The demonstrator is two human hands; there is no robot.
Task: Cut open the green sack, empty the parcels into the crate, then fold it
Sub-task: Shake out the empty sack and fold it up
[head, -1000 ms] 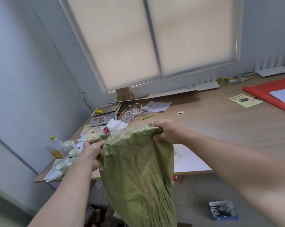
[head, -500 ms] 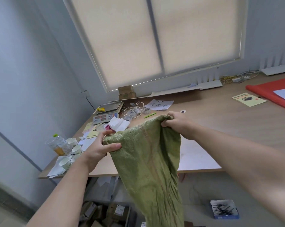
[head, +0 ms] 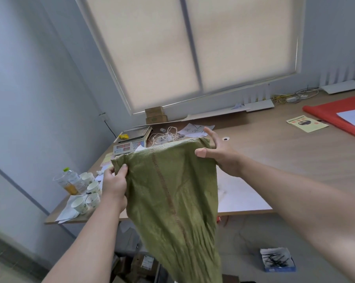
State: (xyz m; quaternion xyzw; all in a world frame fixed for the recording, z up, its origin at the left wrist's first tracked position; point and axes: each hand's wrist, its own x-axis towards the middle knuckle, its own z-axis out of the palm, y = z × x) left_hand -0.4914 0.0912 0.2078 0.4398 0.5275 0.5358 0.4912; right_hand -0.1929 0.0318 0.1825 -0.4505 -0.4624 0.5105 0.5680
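Head view: green sack point(head: 172, 193) held up mid-frame, hanging limp and flat from its top edge, crumpled, brownish stripe running down the middle, bottom end dropping out of frame at 6 o'clock. Left hand point(head: 115, 186) at 9 o'clock of the sack, clamped on the top-left corner w/ thumb over the front of the fabric. Right hand point(head: 219, 154) at 2 o'clock of the sack, thumb pressed on the top-right corner, fingers spread wide behind it — looser hold than the left. Behind, wooden desk point(head: 274, 160): weighing scale point(head: 131, 141) at 11 o'clock of the sack, tangle of white string point(head: 166, 135) just right of it, paper cups point(head: 86, 193) and a bottle point(head: 70, 180) at 9 o'clock near the desk corner. Red cloth point(head: 336, 117) at 2 o'clock, far edge. Blue tray point(head: 277, 259) of dark bits on the floor at 4 o'clock.
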